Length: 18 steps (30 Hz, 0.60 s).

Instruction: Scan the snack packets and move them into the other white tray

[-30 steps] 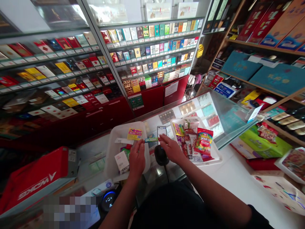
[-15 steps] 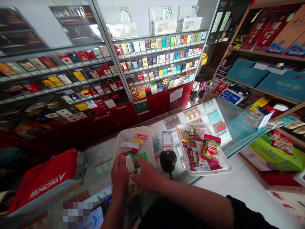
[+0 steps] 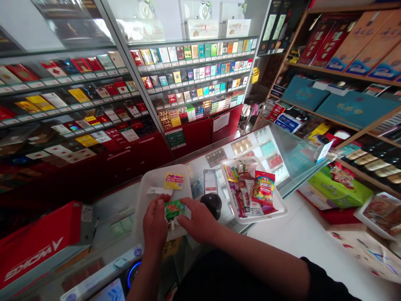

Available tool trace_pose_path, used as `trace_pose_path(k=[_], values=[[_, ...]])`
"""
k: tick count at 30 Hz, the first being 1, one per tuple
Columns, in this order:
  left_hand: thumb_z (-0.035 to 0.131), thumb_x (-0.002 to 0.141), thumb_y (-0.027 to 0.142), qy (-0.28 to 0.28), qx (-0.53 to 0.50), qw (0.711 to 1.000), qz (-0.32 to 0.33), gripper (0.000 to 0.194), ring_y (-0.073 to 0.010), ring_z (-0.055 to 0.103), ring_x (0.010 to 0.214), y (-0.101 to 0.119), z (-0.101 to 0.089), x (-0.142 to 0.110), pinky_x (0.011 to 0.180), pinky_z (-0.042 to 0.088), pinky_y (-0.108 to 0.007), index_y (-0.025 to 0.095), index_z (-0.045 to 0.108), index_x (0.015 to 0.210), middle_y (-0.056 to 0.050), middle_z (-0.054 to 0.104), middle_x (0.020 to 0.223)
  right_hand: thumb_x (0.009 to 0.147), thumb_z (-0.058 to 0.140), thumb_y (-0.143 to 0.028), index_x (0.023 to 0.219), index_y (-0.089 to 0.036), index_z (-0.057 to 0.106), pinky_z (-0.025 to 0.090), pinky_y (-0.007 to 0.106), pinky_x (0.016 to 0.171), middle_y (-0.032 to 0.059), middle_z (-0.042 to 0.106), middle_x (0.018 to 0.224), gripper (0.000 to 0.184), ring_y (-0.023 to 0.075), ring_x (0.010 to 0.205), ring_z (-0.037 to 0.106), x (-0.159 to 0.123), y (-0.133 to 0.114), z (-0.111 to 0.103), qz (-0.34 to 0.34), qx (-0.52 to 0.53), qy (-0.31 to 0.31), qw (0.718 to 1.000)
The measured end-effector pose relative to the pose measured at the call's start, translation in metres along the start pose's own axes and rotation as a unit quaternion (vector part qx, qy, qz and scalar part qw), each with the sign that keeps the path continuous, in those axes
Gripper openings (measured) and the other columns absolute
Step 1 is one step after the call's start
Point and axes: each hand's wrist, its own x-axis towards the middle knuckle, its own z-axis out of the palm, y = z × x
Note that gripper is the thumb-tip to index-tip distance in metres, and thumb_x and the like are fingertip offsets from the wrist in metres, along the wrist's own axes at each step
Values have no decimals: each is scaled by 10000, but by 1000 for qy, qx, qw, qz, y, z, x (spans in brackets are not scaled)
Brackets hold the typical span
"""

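My left hand [image 3: 155, 221] and my right hand [image 3: 197, 218] are over a white plastic tub [image 3: 140, 188] on the glass counter. Between them is a small green packet [image 3: 174, 209] with a printed picture, its left end in my left fingers and its right end in my right fingers. Inside the tub, beyond my hands, lie a yellow and pink packet [image 3: 174, 181] and a white packet [image 3: 159, 191] with red on its end. Small pale items below the green packet are partly hidden by my hands.
Right of the tub stands a black scanner-like device [image 3: 211, 205]. Farther right, a white tray [image 3: 283, 212] holds several snack packs, including a red candy bag [image 3: 263, 187]. A red box [image 3: 40, 240] sits at left. Shelves of small packs [image 3: 188, 75] line the back.
The view has turned rightward. The green packet shows more fully between my hands, and the white piece that was at my left fingers is no longer visible there.
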Motion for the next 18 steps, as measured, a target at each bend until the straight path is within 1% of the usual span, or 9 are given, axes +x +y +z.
trace_pose_path(k=[2, 5, 8, 13, 18], values=[[500, 956, 558, -22, -18, 1000, 7, 449, -247, 645, 1085, 7, 12, -3, 914, 497, -341, 204, 695, 1151, -71, 717, 1168, 848, 664, -267, 1344, -146, 621, 418, 426, 1128, 141, 647, 1358, 512, 278, 1253, 598, -5, 0, -16, 12, 2, 24, 1000], [496, 961, 560, -67, -28, 997, 16, 457, -252, 646, 1100, 18, 30, -10, 932, 498, -362, 208, 685, 1184, -80, 706, 1209, 852, 650, -258, 1366, -154, 609, 447, 414, 1102, 126, 658, 1348, 526, 264, 1225, 620, -15, 2, -40, 32, 13, 56, 998], [487, 971, 545, -104, -7, 993, 55, 446, -257, 634, 1127, 30, 49, -18, 1000, 470, -391, 209, 698, 1174, -80, 701, 1219, 855, 640, -259, 1370, -184, 615, 455, 417, 1093, 107, 664, 1345, 521, 263, 1243, 614, -26, 11, -62, 56, 11, 98, 994], [484, 989, 494, -171, -30, 980, 97, 403, -255, 616, 1189, 49, 83, -36, 1067, 435, -403, 209, 690, 1185, -83, 698, 1235, 866, 630, -303, 1355, -195, 633, 420, 453, 1128, 105, 665, 1351, 501, 272, 1259, 611, -45, 43, -93, 105, -22, 170, 980], [479, 1004, 455, -260, -38, 956, 128, 369, -239, 611, 1209, 59, 121, -56, 1084, 421, -384, 209, 683, 1188, -85, 691, 1265, 861, 630, -376, 1309, -187, 661, 487, 452, 1042, 110, 703, 1273, 487, 288, 1174, 654, -67, 82, -125, 186, -46, 248, 950]])
